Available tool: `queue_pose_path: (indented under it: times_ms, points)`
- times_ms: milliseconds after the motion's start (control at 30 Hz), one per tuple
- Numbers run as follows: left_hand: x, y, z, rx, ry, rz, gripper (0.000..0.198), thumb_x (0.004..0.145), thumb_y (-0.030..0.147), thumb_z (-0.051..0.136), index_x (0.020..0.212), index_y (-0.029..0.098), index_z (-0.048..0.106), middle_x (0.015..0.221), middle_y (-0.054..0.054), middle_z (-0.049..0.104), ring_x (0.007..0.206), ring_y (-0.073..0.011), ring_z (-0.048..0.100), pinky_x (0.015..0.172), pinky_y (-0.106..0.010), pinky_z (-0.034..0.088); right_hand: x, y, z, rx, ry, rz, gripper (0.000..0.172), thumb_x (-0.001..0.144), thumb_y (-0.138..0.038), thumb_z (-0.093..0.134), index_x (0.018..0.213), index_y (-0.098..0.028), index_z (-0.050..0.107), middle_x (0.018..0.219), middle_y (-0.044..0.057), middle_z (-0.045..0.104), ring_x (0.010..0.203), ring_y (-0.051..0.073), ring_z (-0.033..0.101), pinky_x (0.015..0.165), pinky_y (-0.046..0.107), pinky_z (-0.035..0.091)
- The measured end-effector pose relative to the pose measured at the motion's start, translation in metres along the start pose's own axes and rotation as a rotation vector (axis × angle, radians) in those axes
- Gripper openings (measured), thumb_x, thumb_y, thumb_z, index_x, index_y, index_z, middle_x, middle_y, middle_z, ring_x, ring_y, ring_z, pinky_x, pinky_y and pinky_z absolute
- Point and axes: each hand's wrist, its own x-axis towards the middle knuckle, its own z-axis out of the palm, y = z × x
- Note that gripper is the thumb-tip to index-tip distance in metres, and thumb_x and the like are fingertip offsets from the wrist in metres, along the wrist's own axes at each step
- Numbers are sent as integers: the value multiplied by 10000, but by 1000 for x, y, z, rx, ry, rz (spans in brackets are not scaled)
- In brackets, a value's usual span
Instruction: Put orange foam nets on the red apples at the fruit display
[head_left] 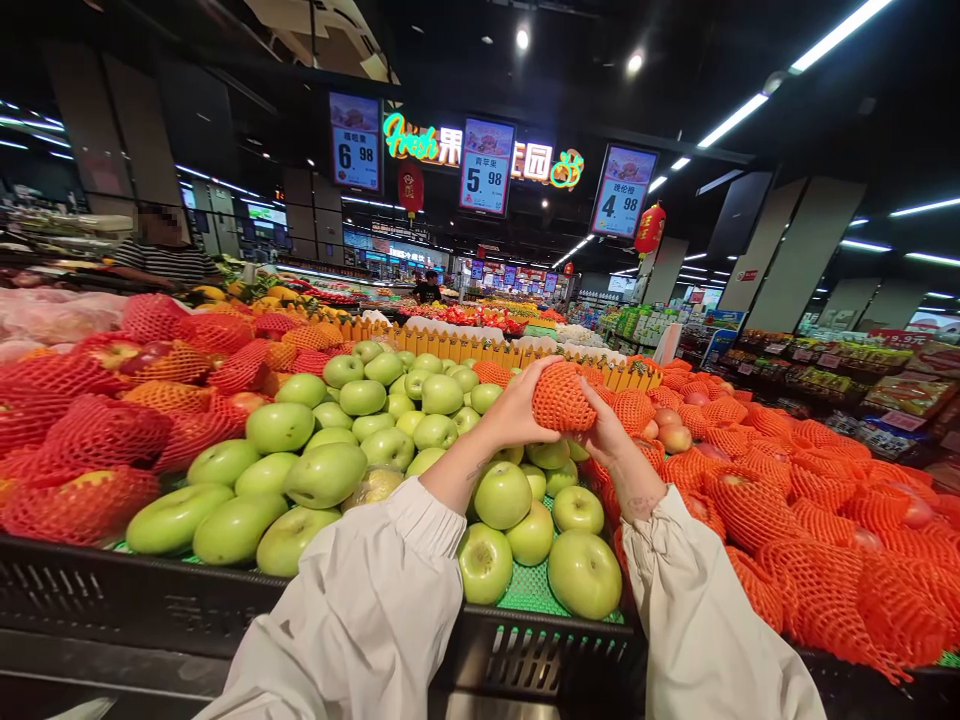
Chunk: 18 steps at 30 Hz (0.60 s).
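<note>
Between my two hands is a round fruit in an orange foam net, held up above the far right part of the green apples. My left hand is closed around its left side. On the other side, the fingers and thumb of my right hand press against the net. The net hides the fruit inside, so its kind does not show. Below my forearms, several green apples lie loose on a green mat in a black crate.
Fruit in orange foam nets is heaped on the right, and red-netted fruit on the left. A low yellow fence runs behind the apples. Price screens hang overhead. A person in a striped top stands at far left.
</note>
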Motion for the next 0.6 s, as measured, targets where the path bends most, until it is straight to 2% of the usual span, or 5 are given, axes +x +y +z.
queue_pose_path:
  times_ms: [100,167,300,367,600]
  points:
    - [1,0,0,33,65,33,1012,591,282,876,1470,184,385,1498,-178,487,1396,-350,487,1199,-461,362,-2,-9,-1,49,-60,25,760,763,-863,563,1124,-211,713,1007,119,776,1004,309,735,757,448,639]
    - [1,1,-1,61,118,30,1014,606,344,888,1468,190,377,1514,-176,475,1407,-349,478,1203,-459,355,-2,-11,-3,90,-91,31,774,736,-889,547,1052,-204,720,985,122,780,1015,310,733,757,433,638]
    - [0,2,-2,131,216,12,1007,607,407,903,1452,218,388,1499,-159,494,1378,-349,499,1187,-456,363,4,-6,-9,99,4,-20,385,644,-471,835,911,-233,694,955,52,792,895,259,747,714,385,640]
    - [-1,3,-3,141,253,9,1009,594,401,910,1441,222,392,1481,-156,506,1355,-347,514,1172,-454,375,6,-2,-9,76,45,-60,362,599,-299,853,913,-249,679,955,7,792,815,212,741,694,346,637]
    - [-3,3,-2,120,307,-9,1056,577,378,922,1458,235,356,1502,-149,460,1357,-333,509,1167,-421,375,7,9,-1,-58,33,-54,468,594,-346,873,1020,-271,695,1030,12,772,866,217,730,690,344,635]
